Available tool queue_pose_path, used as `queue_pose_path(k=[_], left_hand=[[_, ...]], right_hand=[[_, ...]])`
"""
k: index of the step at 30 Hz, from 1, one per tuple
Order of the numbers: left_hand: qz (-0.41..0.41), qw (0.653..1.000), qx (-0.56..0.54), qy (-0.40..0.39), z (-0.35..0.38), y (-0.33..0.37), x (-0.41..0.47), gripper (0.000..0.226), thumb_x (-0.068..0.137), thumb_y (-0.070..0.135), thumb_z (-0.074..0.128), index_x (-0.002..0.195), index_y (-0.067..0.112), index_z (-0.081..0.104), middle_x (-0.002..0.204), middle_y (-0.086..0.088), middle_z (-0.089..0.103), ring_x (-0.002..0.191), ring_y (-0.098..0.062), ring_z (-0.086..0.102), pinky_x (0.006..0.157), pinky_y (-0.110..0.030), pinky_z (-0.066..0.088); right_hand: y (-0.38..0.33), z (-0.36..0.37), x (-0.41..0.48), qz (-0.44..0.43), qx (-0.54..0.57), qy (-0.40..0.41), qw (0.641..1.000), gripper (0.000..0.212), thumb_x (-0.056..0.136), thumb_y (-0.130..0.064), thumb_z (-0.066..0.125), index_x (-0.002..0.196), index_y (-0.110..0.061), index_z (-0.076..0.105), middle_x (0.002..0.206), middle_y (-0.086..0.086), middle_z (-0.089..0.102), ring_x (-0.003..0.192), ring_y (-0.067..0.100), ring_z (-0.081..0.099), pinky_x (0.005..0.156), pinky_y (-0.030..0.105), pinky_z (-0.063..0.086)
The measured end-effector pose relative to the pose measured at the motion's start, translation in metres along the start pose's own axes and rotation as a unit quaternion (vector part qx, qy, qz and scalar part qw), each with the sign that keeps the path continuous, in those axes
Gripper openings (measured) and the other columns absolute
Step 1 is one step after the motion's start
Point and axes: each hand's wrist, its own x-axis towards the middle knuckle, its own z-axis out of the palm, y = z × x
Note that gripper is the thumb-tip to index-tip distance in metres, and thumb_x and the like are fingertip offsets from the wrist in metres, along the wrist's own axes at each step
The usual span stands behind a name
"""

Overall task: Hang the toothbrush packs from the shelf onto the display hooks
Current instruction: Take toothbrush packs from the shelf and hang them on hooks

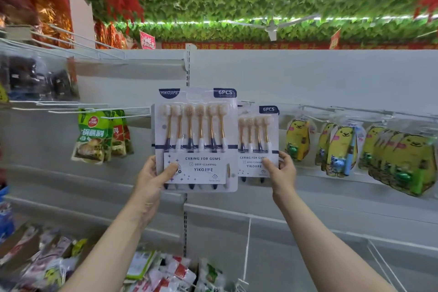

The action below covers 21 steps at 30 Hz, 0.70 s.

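Observation:
My left hand (152, 176) grips the lower left corner of a white six-piece toothbrush pack (196, 135), holding it upright in front of the grey back panel. My right hand (282, 169) pinches the lower right corner of a second toothbrush pack (257, 140), which sits further back, partly hidden behind the first. Its top is level with the display hooks (317, 111) on the rail to the right. Whether it hangs on a hook I cannot tell.
Yellow cartoon packs (341, 149) hang on the rail at the right. Green sauce pouches (93, 135) hang on white wire hooks at the left. Mixed packets (166, 268) fill the shelf below, with white wire dividers (247, 249) at the lower right.

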Motion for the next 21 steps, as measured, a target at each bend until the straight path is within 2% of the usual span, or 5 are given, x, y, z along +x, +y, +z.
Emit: queue_pose_path(k=[6, 12, 17, 19, 21], left_hand=[[0.001, 1.000, 0.004, -0.003, 0.003, -0.003, 0.006, 0.031, 0.088, 0.004, 0.065, 0.117, 0.014, 0.059, 0.105, 0.000, 0.074, 0.091, -0.007, 0.071, 0.075, -0.019, 0.051], [0.002, 1.000, 0.000, -0.003, 0.004, -0.003, 0.007, 0.035, 0.086, 0.004, 0.067, 0.118, 0.014, 0.059, 0.105, 0.000, 0.075, 0.094, -0.009, 0.071, 0.075, -0.018, 0.054], [0.006, 1.000, -0.005, -0.012, 0.003, 0.000, 0.004, 0.039, 0.084, 0.003, 0.068, 0.120, 0.014, 0.059, 0.108, -0.001, 0.075, 0.097, -0.010, 0.071, 0.085, -0.023, 0.054], [0.005, 1.000, -0.008, -0.017, 0.001, 0.001, 0.002, 0.045, 0.078, 0.009, 0.071, 0.121, 0.013, 0.058, 0.108, -0.002, 0.075, 0.099, -0.012, 0.071, 0.090, -0.027, 0.052], [0.001, 1.000, -0.007, -0.023, 0.000, 0.001, 0.000, 0.047, 0.074, 0.014, 0.072, 0.119, 0.014, 0.059, 0.108, -0.002, 0.075, 0.100, -0.013, 0.070, 0.095, -0.031, 0.049]], right_hand=[[0.002, -0.003, 0.016, 0.012, -0.010, -0.011, 1.000, 0.046, 0.089, -0.004, 0.070, 0.130, -0.010, 0.052, 0.101, 0.000, 0.066, 0.082, 0.009, 0.065, 0.060, 0.015, 0.051], [0.006, -0.001, 0.029, 0.042, -0.025, -0.024, 0.999, 0.049, 0.089, -0.008, 0.072, 0.133, -0.013, 0.052, 0.120, 0.012, 0.067, 0.103, 0.026, 0.068, 0.087, 0.040, 0.058], [0.002, 0.001, 0.036, 0.081, -0.060, -0.037, 0.994, 0.040, 0.091, -0.013, 0.071, 0.128, -0.013, 0.055, 0.121, 0.009, 0.066, 0.096, 0.019, 0.065, 0.079, 0.032, 0.053], [0.000, 0.002, 0.035, 0.094, -0.085, -0.028, 0.992, 0.048, 0.090, -0.019, 0.073, 0.133, -0.013, 0.052, 0.123, 0.008, 0.064, 0.099, 0.019, 0.063, 0.080, 0.032, 0.052], [-0.004, 0.004, 0.031, 0.088, -0.118, 0.022, 0.989, 0.061, 0.087, -0.029, 0.076, 0.139, -0.014, 0.048, 0.130, 0.007, 0.060, 0.111, 0.023, 0.060, 0.094, 0.040, 0.052]])
